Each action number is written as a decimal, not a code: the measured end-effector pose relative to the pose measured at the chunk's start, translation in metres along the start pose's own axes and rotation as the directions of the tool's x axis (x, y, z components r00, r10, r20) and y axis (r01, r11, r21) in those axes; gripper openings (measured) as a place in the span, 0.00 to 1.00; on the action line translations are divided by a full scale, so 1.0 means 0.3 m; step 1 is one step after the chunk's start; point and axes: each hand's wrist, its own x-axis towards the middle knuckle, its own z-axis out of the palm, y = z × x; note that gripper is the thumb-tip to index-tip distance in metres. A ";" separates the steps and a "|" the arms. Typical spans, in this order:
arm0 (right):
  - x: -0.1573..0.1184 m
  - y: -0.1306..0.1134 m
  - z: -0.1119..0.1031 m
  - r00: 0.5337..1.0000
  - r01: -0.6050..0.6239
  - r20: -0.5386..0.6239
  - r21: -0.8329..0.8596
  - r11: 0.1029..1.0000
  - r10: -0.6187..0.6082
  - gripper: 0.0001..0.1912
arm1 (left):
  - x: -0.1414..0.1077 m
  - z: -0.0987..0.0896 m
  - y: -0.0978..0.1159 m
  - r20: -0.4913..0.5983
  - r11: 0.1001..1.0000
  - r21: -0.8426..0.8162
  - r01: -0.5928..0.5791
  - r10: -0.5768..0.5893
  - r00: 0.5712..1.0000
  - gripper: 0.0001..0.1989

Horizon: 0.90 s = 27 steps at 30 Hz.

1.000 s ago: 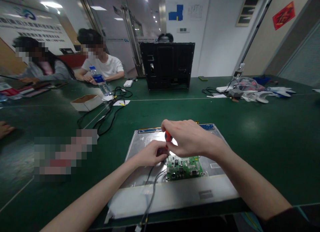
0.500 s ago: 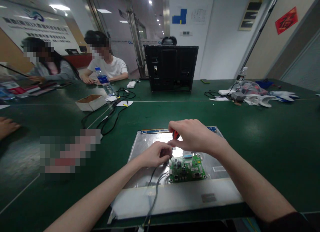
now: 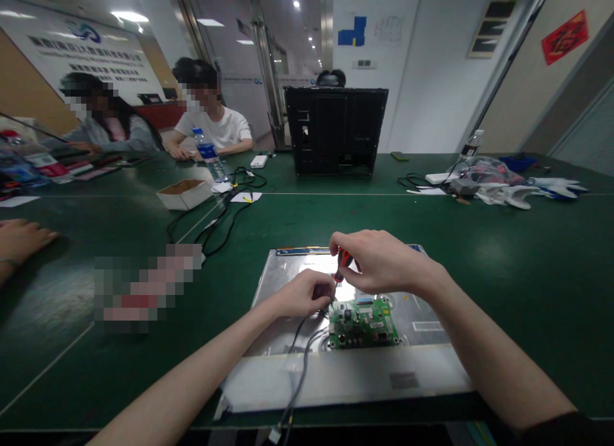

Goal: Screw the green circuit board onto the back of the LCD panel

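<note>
My right hand [image 3: 371,260] is closed around the red and black handle of a screwdriver [image 3: 344,259], which points down at the upper left corner of a green circuit board [image 3: 363,322]. Beside the screwdriver's lower end, my left hand [image 3: 309,291] has its fingers curled together at that corner. What the left fingers hold, if anything, is hidden. The board lies on the silver metal back of a flat display panel [image 3: 273,286]. Dark cables [image 3: 303,372] run from the board's left side over the panel's near edge.
A black monitor housing [image 3: 336,129] stands upright behind the panel. To the left are an open white box [image 3: 185,195], a water bottle [image 3: 210,155] and black cables [image 3: 230,225]. Gloves and plastic bags [image 3: 503,183] lie at right. Another person's hand [image 3: 23,241] rests at far left.
The whole view has shifted slightly, so things appear farther right. More of the screwdriver's handle shows in my right hand. Both hands stay at the board's corner.
</note>
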 end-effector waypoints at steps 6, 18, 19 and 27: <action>-0.001 -0.007 0.002 1.000 0.013 -0.010 -0.049 0.999 -0.013 0.10 | -0.003 -0.005 0.004 0.001 1.000 0.014 0.010 -0.010 1.000 0.01; 0.010 -0.035 0.008 0.998 -0.048 -0.057 -0.166 0.985 0.039 0.12 | -0.012 -0.011 0.007 0.032 0.999 0.005 -0.035 0.035 0.999 0.06; 0.007 -0.035 0.006 0.998 -0.041 -0.050 -0.151 0.988 0.034 0.13 | -0.013 -0.011 0.006 0.031 0.999 0.015 -0.048 0.048 0.998 0.07; -0.006 -0.029 -0.013 1.000 -0.022 0.003 -0.118 0.993 0.022 0.12 | -0.018 -0.006 -0.001 -0.008 0.997 0.050 -0.051 0.051 0.999 0.04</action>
